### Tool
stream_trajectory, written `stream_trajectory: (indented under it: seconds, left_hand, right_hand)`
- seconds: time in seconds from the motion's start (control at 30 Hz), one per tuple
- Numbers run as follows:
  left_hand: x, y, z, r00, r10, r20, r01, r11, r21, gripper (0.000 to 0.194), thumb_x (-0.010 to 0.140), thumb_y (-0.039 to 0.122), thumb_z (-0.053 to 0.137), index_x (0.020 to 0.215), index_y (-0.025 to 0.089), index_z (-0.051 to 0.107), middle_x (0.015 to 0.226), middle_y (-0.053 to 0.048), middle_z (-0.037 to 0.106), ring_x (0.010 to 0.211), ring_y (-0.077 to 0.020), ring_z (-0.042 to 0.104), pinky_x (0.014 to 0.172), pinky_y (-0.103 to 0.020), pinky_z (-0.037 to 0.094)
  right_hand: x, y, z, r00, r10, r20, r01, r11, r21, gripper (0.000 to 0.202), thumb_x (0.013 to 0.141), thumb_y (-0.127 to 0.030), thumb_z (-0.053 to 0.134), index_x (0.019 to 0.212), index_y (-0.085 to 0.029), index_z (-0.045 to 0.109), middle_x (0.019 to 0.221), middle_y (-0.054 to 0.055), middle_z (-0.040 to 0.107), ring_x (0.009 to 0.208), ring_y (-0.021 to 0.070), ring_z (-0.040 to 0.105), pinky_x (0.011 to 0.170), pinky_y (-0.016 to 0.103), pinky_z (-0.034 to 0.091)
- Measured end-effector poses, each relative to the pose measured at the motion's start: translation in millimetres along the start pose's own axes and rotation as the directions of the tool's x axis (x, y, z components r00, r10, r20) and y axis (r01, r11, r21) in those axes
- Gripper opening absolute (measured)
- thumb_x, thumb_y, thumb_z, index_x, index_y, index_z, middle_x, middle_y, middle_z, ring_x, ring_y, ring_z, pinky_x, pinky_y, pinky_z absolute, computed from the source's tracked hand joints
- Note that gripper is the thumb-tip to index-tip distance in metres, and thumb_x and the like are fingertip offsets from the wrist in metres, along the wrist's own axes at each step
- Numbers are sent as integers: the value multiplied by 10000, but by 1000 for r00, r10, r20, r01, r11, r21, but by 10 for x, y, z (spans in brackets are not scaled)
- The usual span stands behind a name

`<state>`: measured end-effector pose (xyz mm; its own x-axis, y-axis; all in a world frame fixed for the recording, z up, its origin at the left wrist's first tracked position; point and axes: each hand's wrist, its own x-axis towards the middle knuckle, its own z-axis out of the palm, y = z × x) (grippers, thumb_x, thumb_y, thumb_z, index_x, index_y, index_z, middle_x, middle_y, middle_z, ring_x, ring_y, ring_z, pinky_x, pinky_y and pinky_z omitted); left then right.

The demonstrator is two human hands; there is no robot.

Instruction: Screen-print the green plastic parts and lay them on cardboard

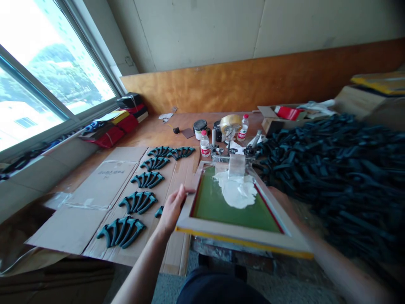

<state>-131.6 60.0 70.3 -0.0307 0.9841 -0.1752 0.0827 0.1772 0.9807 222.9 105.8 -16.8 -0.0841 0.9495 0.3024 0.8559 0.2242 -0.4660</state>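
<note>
Room to pass lies over the left half of the cardboard point(98, 181); rows of dark curved parts point(148, 180) obstruct its right half, a bottle point(205, 145) stands beyond the framed screen point(228, 216), and a heap point(335, 169) crowds the right

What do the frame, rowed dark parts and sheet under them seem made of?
Frame: perhaps metal or painted wood; matte, flat pale-grey bars leave it open.
Dark parts: probably moulded plastic; slight sheen, repeated curved shapes.
Sheet: likely cardboard; matte brown with fold creases.
</note>
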Motion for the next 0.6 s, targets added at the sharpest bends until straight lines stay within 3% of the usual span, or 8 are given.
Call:
stream_trajectory:
  seconds: [0.07, 0.13, 0.2, 0.3, 0.37, 0.4, 0.5, 0.6]
  left_hand:
    - [-102, -484, -10, 994, -101, 41, 98, 993, 62, 650, 794, 624, 531, 1223, 139, 591, 696, 4, 596, 614, -134, 527, 542, -223, 381]
    - [-116, -881, 23, 993, -115, 30, 109, 981, 163, 702, 811, 561, 533, 1377, 157, 443, 658, 37, 546, 601, -129, 507, 565, -229, 382]
    - [-75, -1126, 63, 994, -105, 10, 97, 948, 303, 675, 849, 495, 484, 1428, 170, 367, 659, 43, 541, 613, -135, 515, 591, -238, 382]
    - [0, -1243, 81, 993, -120, 9, 103, 886, 452, 604, 874, 450, 430, 1416, 187, 389, 715, 24, 598, 663, -155, 562, 619, -249, 388]
    - [23, -1247, 69, 991, -136, 13, 113, 869, 482, 581, 878, 457, 417, 1400, 204, 411, 760, 11, 629, 701, -164, 589, 641, -250, 402]
    - [27, -1247, 61, 990, -139, 13, 115, 866, 487, 571, 879, 463, 415, 1393, 213, 422, 781, 6, 638, 718, -167, 599, 652, -250, 409]
    - [22, -1265, 50, 990, -138, 8, 116, 862, 493, 554, 880, 471, 414, 1376, 226, 445, 812, -4, 648, 743, -172, 610, 666, -253, 416]
    - [16, -1289, 58, 992, -128, 8, 109, 874, 473, 550, 877, 469, 424, 1360, 209, 464, 801, -9, 644, 740, -175, 606, 677, -260, 420]
  right_hand:
    - [248, -39, -115, 997, -42, -64, 43, 999, 12, 382, 914, -371, 453, 1112, -118, 659, 1018, 95, 649, 822, 199, 626, 729, 295, 524]
    - [475, -209, -129, 983, -158, -88, 157, 987, -26, 465, 837, -362, 623, 1234, -126, 572, 1167, 141, 582, 979, 250, 597, 833, 350, 508]
    - [619, -440, -54, 963, -271, 4, 270, 956, -117, 524, 758, -296, 731, 1223, -132, 552, 1184, 150, 558, 1077, 286, 541, 910, 389, 470]
    - [577, -700, 130, 926, -276, 256, 332, 920, -210, 216, 782, -188, 692, 978, -156, 607, 946, 90, 621, 928, 245, 571, 804, 337, 481]
    - [379, -751, 220, 897, -284, 338, 372, 899, -233, 59, 824, -127, 603, 859, -173, 590, 847, 64, 620, 843, 215, 567, 728, 301, 465]
    - [252, -747, 238, 879, -323, 351, 414, 881, -228, 84, 829, -94, 558, 829, -175, 580, 828, 61, 615, 827, 208, 559, 713, 293, 453]
    - [-82, -687, 175, 750, -541, 381, 620, 775, -120, 164, 819, -41, 473, 796, -170, 573, 808, 62, 602, 810, 202, 537, 701, 294, 428]
    - [-153, -648, 31, 616, -661, 430, 720, 693, 35, 146, 817, -64, 487, 779, -176, 572, 785, 50, 598, 777, 194, 527, 671, 294, 413]
